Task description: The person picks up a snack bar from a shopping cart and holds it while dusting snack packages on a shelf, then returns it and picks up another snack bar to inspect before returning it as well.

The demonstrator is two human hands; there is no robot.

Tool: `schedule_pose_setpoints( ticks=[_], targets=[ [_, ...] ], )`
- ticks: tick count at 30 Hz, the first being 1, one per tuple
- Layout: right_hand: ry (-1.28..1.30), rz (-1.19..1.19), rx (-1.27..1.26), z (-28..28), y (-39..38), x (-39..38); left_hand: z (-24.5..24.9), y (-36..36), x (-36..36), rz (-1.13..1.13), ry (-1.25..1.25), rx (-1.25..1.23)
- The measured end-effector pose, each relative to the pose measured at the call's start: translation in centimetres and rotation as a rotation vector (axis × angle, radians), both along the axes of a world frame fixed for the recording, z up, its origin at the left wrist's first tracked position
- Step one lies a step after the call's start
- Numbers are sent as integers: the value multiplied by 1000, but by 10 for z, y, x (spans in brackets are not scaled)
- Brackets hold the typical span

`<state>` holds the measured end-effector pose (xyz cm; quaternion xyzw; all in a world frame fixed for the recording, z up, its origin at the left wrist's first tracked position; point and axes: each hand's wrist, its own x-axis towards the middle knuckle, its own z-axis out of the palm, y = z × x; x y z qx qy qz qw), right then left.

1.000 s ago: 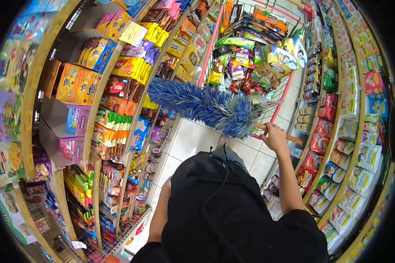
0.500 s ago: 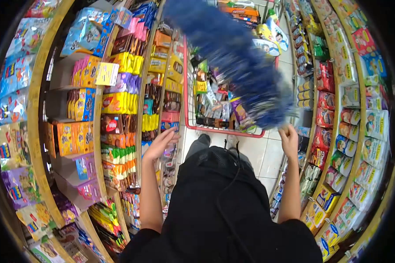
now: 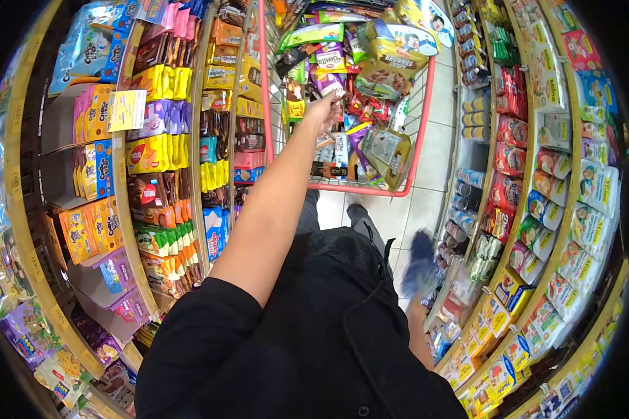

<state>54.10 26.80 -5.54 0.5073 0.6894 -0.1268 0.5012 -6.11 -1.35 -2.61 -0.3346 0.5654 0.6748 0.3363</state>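
My left hand (image 3: 320, 114) reaches forward into the red-rimmed shopping cart (image 3: 267, 105), its fingers closed at a small whitish packet (image 3: 333, 89) among the heaped goods. My right hand (image 3: 417, 307) hangs low beside my right leg, partly hidden and blurred. It grips a fluffy blue duster (image 3: 421, 262), whose head is smeared by motion near the right shelf's lower edge. Around my left hand lie a purple Beritta packet (image 3: 330, 59), a green pouch (image 3: 314, 35) and a large brown pack (image 3: 388, 70). Nearer me in the cart rests a yellowish container (image 3: 386, 152).
Snack shelves (image 3: 119, 188) with hanging packets line the left side. On the right, shelves hold small tins (image 3: 476, 119), red packs (image 3: 511, 160) and white packs (image 3: 594, 223). Pale floor tiles (image 3: 433, 153) show between the cart and the right shelf.
The duster has swung from above the cart down to my right side with my right hand. My left hand has moved from beside the left shelf into the cart.
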Motion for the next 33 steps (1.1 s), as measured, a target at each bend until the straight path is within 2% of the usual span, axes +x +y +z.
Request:
schedule_pose_setpoints(
  ticks=[3,6,8,10,11,12,13,14,15,17,19,21,23,25,26,28,29,30,32,33],
  targets=[
    [-16,84,-175,3,-36,50,-8,2,-4,21,45,4],
    [41,140,-281,-7,-58,72,2,-17,19,-91,297,-166],
    [86,174,-311,-17,-63,74,48,-28,56,3,332,-168],
    [138,209,-319,-30,-61,69,78,-51,91,-144,472,-364],
    [167,235,-311,-37,-56,63,77,-69,109,-188,601,-482],
    [202,264,-297,-45,-48,54,114,-70,125,-202,590,-511],
    [240,289,-270,-54,-37,42,113,-86,137,-172,668,-420],
    [264,298,-210,-64,-20,25,135,-95,147,-253,622,-536],
    [273,304,-153,-68,-4,5,139,-106,156,-193,763,-499],
    [256,255,-9,-40,27,-72,182,-106,171,-64,629,-550],
    [376,427,-16,-20,58,-116,183,-124,187,118,537,-481],
    [328,330,72,-12,81,-152,186,-127,213,296,512,-321],
    [322,339,82,-7,97,-184,171,-127,248,544,543,-195],
    [334,452,18,-4,108,-210,155,-127,286,731,463,-36],
    [321,619,-23,-8,112,-220,146,-127,306,827,484,4],
    [309,703,-115,-22,113,-234,116,-137,357,979,500,84],
    [299,748,-158,-30,112,-239,103,-141,387,1051,489,31],
    [277,940,-211,-53,116,-243,91,-144,414,1120,486,-19],
    [279,1081,-262,-31,87,-261,88,-134,460,1324,438,-142],
    [284,1139,-280,-24,72,-268,66,-136,494,1432,375,-95]
  ],
)
